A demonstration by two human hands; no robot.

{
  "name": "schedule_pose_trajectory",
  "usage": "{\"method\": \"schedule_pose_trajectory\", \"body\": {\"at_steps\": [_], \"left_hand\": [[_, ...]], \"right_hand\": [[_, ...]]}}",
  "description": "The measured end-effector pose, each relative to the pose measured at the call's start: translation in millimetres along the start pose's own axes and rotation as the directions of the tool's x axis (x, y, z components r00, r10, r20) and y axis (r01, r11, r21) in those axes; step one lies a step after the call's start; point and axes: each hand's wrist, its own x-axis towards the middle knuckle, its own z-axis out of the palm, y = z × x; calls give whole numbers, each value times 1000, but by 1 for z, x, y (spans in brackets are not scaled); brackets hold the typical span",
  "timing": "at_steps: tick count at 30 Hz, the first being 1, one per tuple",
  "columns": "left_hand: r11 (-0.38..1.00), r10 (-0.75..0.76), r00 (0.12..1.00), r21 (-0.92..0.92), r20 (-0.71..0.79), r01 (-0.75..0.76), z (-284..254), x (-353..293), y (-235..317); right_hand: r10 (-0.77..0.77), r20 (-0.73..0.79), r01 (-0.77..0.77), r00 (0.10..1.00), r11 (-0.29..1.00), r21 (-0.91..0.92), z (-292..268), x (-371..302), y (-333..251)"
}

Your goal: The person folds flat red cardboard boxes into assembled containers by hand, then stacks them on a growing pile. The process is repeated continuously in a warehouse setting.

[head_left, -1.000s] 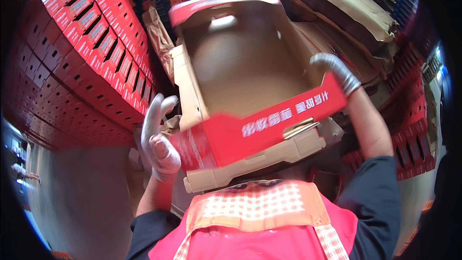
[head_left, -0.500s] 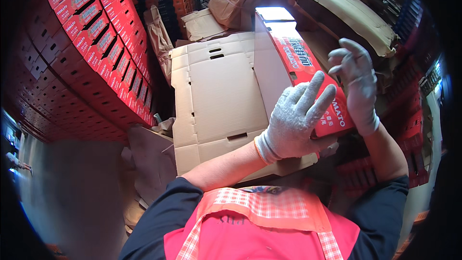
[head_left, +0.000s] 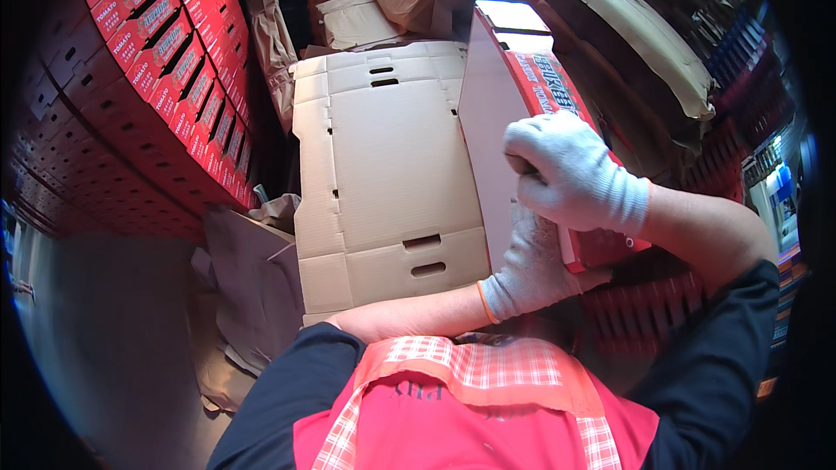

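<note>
A flat brown cardboard box blank (head_left: 392,165) with hand slots lies open in front of me. Its red printed side flap (head_left: 544,87) stands up along the right edge. My right hand (head_left: 570,170), in a white knit glove, is closed over the flap's near end from above. My left hand (head_left: 531,265), also gloved, reaches across from the lower left and grips the same flap from below, its fingers partly hidden behind the right hand. I wear a red checked vest over dark sleeves.
A tall stack of red printed boxes (head_left: 148,61) fills the left side. Crumpled brown paper and cardboard scraps (head_left: 252,278) lie below it. Folded brown cardboard bundles (head_left: 627,26) pile up at the upper right, with red crates (head_left: 644,313) under my right arm.
The box was held up, folded; now it lies opened flat. Both hands have come together on the red right flap and closed on it.
</note>
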Motion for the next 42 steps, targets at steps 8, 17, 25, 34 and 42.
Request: {"method": "schedule_pose_trajectory", "body": {"at_steps": [8, 17, 25, 34, 42], "left_hand": [[888, 407, 888, 322, -214, -329, -78, -22, 4], [692, -272, 893, 572, -359, 440, -235, -176, -2], [866, -258, 853, 283, -453, 412, -220, -196, -44], [942, 197, 826, 133, 528, -309, -108, -204, -45], [966, -242, 266, 206, 933, 156, 68, -342, -196]], "right_hand": [[185, 23, -155, 982, 739, 656, 11, 68, -44], [10, 287, -115, 958, 929, 352, 92, 7, -32], [358, -7, -358, 934, 933, -41, 187, -67, -63], [909, -359, -950, 212, 278, 143, 163, -252, -164], [900, -139, -874, -412, -348, 339, 278, -468, -122]]}}
